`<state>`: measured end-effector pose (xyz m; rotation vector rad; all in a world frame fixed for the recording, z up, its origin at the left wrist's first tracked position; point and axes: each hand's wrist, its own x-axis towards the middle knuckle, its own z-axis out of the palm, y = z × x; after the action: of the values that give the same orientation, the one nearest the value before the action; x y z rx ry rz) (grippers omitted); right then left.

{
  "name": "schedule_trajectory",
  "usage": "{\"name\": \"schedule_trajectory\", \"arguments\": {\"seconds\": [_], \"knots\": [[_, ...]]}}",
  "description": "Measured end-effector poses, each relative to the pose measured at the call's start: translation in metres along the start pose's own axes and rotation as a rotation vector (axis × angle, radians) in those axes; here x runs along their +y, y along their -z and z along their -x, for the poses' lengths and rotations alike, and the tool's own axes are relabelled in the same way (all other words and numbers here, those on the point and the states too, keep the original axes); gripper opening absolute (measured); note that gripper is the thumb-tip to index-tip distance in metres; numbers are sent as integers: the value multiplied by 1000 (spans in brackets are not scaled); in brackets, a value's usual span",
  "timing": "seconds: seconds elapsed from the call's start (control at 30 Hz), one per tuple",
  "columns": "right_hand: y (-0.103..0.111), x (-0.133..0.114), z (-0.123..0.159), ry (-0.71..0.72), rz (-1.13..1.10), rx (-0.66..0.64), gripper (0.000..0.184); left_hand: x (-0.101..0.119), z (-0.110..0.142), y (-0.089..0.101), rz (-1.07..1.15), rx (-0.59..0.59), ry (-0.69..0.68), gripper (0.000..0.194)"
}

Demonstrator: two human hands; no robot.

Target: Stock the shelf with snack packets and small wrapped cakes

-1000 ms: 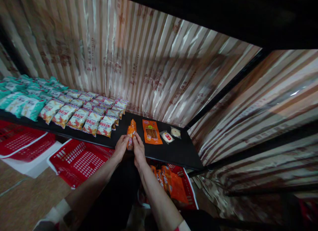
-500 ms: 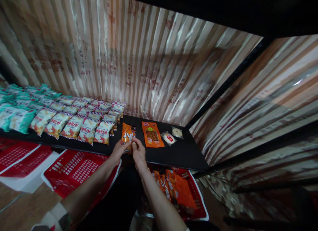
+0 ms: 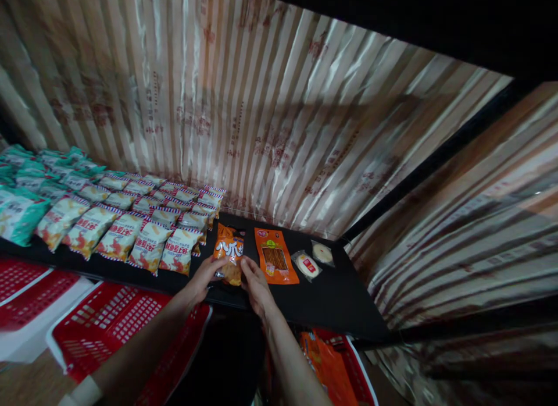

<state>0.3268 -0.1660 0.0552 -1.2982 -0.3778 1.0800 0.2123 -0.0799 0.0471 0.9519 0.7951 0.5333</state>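
Observation:
My left hand and my right hand both grip the near edge of an orange snack packet with white characters. The packet lies flat on the black shelf, face up. Just to its right lies a flat orange packet with a window showing brown strips. Further right are a small clear-wrapped red and white item and a small round pale wrapped item.
Rows of white, orange and red snack bags fill the shelf to the left, with teal bags beyond. Red plastic baskets sit below, one holding orange packets. A striped shiny curtain backs the shelf.
The orange packet, held upright and edge-on a second ago, has been turned and laid flat, face up on the shelf. Both hands stayed on it. The camera shifted right and nearer.

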Motion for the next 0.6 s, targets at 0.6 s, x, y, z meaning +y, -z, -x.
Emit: {"name": "schedule_trajectory", "arguments": {"seconds": [0.6], "knots": [[0, 12, -44, 89, -34, 72, 34, 4, -42, -9, -117, 140, -133, 46]]}}
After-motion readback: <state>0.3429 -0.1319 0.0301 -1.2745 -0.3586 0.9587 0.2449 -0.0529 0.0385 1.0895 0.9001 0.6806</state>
